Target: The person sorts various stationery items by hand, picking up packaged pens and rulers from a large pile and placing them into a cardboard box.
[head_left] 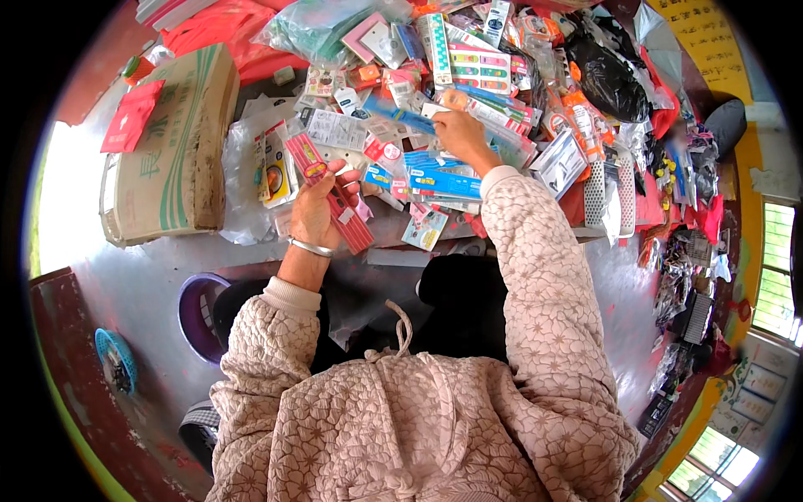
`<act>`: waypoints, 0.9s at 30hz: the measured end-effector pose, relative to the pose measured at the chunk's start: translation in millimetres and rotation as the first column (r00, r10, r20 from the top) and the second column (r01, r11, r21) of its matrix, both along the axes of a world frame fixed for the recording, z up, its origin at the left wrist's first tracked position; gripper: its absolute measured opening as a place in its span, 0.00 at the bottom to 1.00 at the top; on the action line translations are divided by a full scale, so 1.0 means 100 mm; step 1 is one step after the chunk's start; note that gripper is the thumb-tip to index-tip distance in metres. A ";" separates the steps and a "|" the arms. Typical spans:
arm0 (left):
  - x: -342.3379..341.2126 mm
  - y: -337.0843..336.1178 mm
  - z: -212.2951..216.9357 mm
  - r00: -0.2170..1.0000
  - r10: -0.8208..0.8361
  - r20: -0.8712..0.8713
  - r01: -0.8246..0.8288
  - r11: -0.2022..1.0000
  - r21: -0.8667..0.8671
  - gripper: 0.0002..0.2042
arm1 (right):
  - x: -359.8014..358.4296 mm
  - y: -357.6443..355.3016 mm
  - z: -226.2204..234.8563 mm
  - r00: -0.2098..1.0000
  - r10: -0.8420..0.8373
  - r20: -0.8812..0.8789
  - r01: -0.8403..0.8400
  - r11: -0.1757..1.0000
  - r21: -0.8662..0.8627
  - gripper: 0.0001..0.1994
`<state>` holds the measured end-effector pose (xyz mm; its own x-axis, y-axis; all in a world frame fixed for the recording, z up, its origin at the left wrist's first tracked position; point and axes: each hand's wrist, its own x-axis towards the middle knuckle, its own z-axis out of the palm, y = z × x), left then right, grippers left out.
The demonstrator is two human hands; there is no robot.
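Left hand: the left hand is closed around one long pink-red packet, gripping it near its middle, tilted, with its far end leaning left.
Right hand: the right hand reaches farther over the pile, fingers drawn narrow on the right end of one long blue packet; the exact finger contact is partly hidden.
Held packets: the pink-red one is over the near left part of the pile; the blue one is farther off, just right of centre.
Step in hand: judging by the grips, one packet per hand, the right hand working among the loose goods.
Next move calls for: a light pinch and a clean lift path, I judge, since neighbouring packets overlap.
Blue packet count: at least two, counting the broader blue packet just near of the right hand.
Card count: one white card with coloured strips on the far side; one pale blue card at the near edge of the surface.
Other packets: too many and too overlapped to count.
Box and pouch: one cardboard box at left, one red pouch on top.
Bag at far right: one black plastic bag.
Containers: one white perforated basket at right; one purple basin and one blue basket near left.
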<state>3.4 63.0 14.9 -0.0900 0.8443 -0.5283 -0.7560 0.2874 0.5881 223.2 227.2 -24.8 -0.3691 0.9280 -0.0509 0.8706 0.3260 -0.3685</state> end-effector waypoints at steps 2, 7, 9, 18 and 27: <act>0.02 0.01 -0.01 0.999 -0.017 0.042 0.016 1.000 0.026 0.12 | 0.13 0.12 0.10 0.987 -0.040 -0.156 0.001 0.972 -0.237 0.09; 0.05 0.03 -0.07 0.988 -0.021 0.153 0.005 0.994 0.108 0.15 | 0.15 -0.03 0.40 0.773 -0.375 -0.512 -0.133 0.694 -0.708 0.08; 0.11 0.06 0.03 0.988 0.004 0.155 -0.021 0.994 0.107 0.15 | 0.05 -0.22 0.61 0.675 -0.507 -0.536 -0.185 0.587 -0.788 0.08; 0.14 0.02 0.35 0.958 -0.131 0.255 0.065 0.966 0.251 0.17 | -0.52 -0.99 1.10 0.837 -0.194 -0.512 -0.288 0.640 -0.713 0.09; 0.10 -0.22 0.46 0.939 -0.332 -0.093 0.344 0.912 0.224 0.22 | -0.48 -1.51 1.63 0.767 -0.053 -0.639 0.106 0.993 0.044 0.09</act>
<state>13.8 40.7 61.2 0.2008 0.9275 -0.3153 -0.6047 0.3706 0.7050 175.4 76.2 137.7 -0.2171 0.9467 0.2378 0.4694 0.3149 -0.8249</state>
